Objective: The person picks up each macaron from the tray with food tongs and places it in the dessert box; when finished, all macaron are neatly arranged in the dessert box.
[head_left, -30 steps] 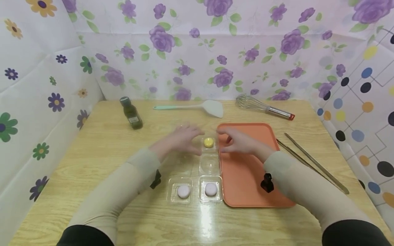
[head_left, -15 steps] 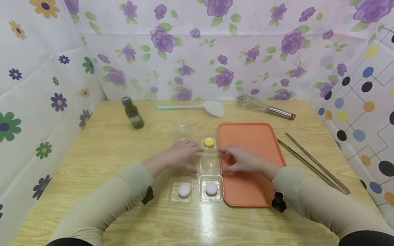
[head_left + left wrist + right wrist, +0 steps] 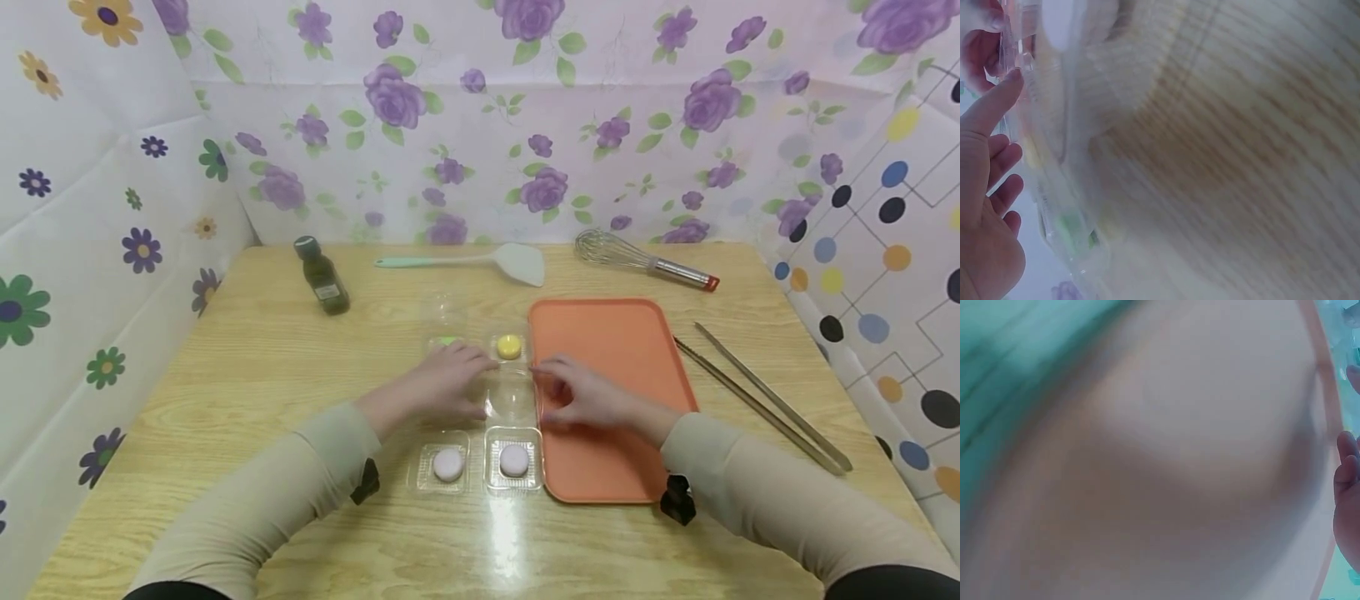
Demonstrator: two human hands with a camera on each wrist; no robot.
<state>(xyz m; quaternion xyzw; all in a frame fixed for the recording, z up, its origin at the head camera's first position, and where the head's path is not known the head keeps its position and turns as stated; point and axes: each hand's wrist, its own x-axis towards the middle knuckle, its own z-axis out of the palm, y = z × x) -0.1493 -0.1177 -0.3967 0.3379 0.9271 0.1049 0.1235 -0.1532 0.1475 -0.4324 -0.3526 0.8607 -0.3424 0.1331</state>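
My left hand is at the left side of a raised-looking clear plastic lid, thumb and index finger spread along its edge. On the lid's other side is my right hand, fingers bent loosely with a gap to the thumb, over the tray's left edge. Beyond the lid lies a yellow macaron-like sweet in a clear base. A green one is mostly covered by my left hand. Nearer me, two clear boxes hold pale lilac sweets, one left and one right. The left wrist view shows my thumb against plastic.
An orange tray lies right of the boxes, with long metal tongs beside it. Along the back are a dark bottle, a spatula and a whisk. Patterned cloth hangs around the table.
Both hands have come nearer to me, from beside the yellow sweet to the clear lid. My left hand has shifted slightly right, and the green sweet now shows behind it.
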